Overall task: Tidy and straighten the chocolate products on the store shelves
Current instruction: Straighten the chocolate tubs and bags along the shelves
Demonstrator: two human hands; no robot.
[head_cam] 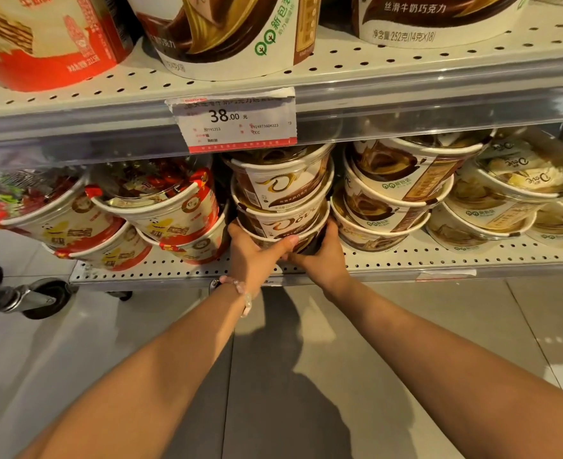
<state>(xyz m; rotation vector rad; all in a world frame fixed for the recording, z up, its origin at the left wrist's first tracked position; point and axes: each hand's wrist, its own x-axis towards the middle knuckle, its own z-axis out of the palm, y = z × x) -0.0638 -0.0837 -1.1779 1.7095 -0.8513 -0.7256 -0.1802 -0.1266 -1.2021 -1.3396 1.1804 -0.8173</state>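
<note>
Both hands clamped round bottom tub [285,231] of the brown stack on lower shelf [439,258]: left hand [252,256] on its left flank, right hand [323,256] on its right; stack dead ahead, leaning right

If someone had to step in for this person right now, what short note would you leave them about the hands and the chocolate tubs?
Left hand: grips the left side of the bottom tub in the middle brown stack, thumb across its front.
Right hand: grips the same tub from the right.
The stack stands on the lower shelf, three tubs high, fairly straight.
Left: the red tubs tilt, and the brown tubs to the right and cream tubs lean; none straightened yet.
</note>
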